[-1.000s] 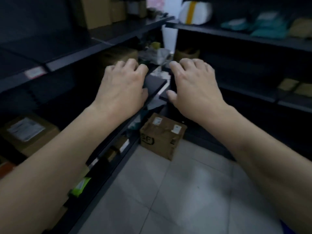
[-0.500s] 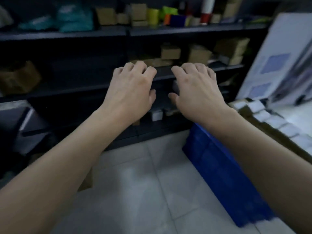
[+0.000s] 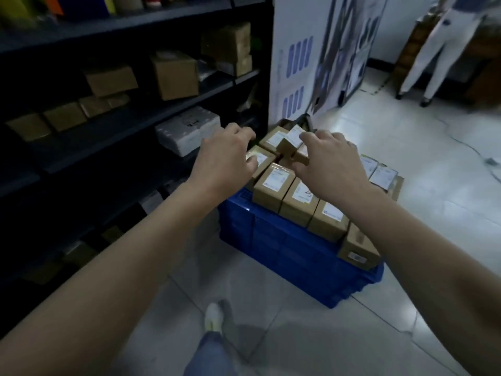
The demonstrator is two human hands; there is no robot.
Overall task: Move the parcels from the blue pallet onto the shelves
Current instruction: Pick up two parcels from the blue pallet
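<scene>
Tilted parcel (image 3: pixel 290 141) sat atop the stack on the blue pallet (image 3: pixel 284 248), just ahead btwn hands; right hand (image 3: pixel 332 165) nearer than left hand (image 3: pixel 225 158), both loosely curled, gripping nothing

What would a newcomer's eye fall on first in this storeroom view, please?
The brown labelled parcels packed on the blue pallet at centre, beside the dark shelves on the left. The left hand and right hand reach over the far parcels. A person in white stands at the far upper right.
</scene>
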